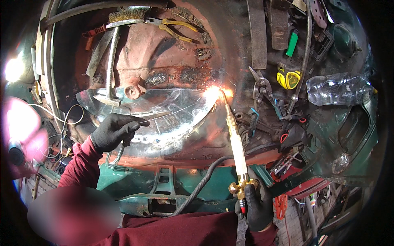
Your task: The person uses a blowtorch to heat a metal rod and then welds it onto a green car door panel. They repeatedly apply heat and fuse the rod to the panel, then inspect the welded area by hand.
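Note:
My left hand (113,132), in a black glove, is closed on a thin filler rod (176,111) that reaches right toward a bright glow. A gas welding torch (237,149) with a brass-coloured body and valve knobs is gripped low down by my gloved right hand (258,207). Its tip meets the glow at the right end of a curved, shiny sheet-metal patch (164,123). Glare hides the exact spot there. A hammer (111,78) rests with its head on the patch's upper left. Below my left hand hangs a loop of wire (116,158).
Above the patch lie a wire brush (127,17) and yellow-handled pliers (176,29). To the right are tin snips (261,86), a yellow tape measure (288,78), a clear plastic bottle (338,89) and flat metal bars (257,35). A ribbed hose (201,186) crosses the green car-body edge.

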The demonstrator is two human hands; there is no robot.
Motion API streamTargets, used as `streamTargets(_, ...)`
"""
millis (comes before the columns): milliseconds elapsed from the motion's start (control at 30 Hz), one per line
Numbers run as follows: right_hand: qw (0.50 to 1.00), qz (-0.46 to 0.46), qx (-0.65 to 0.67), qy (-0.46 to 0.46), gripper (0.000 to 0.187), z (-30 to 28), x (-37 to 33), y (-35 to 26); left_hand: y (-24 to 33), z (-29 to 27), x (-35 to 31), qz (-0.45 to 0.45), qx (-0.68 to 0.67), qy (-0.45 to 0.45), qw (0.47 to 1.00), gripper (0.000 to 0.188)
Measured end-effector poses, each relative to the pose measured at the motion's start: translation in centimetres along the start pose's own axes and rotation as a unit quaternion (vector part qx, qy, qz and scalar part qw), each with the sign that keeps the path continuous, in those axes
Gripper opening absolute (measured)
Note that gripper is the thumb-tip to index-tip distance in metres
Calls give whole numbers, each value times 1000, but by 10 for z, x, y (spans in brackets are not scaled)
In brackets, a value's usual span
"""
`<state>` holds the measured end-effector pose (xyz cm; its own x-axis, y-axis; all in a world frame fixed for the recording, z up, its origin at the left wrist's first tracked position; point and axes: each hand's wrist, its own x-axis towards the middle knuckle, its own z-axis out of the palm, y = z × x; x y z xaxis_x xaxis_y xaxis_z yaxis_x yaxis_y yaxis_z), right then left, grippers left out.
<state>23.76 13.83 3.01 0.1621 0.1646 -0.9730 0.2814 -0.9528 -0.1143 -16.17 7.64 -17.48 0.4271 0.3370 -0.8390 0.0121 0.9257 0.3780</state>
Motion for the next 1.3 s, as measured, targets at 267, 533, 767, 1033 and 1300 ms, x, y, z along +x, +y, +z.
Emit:
streamTargets(267,1000,-8,-15,-4,58,-1,-1,1,2,0,0,-3,17,1,1000,47)
streamTargets(533,999,-5,-32,-13,60,0,-1,-4,0,0,-3,7,16,8,1000,49)
streamTargets(767,997,-59,32,-34,79,-33,-14,18,2,-14,-19,27,22,52,998,54)
streamTargets(1033,994,-91,57,-19,71,-49,-36,27,-2,-20,11,51,42,25,998,59)
streamTargets(1300,996,-79,49,4,49,-26,-27,21,-11,-27,8,31,41,25,998,67)
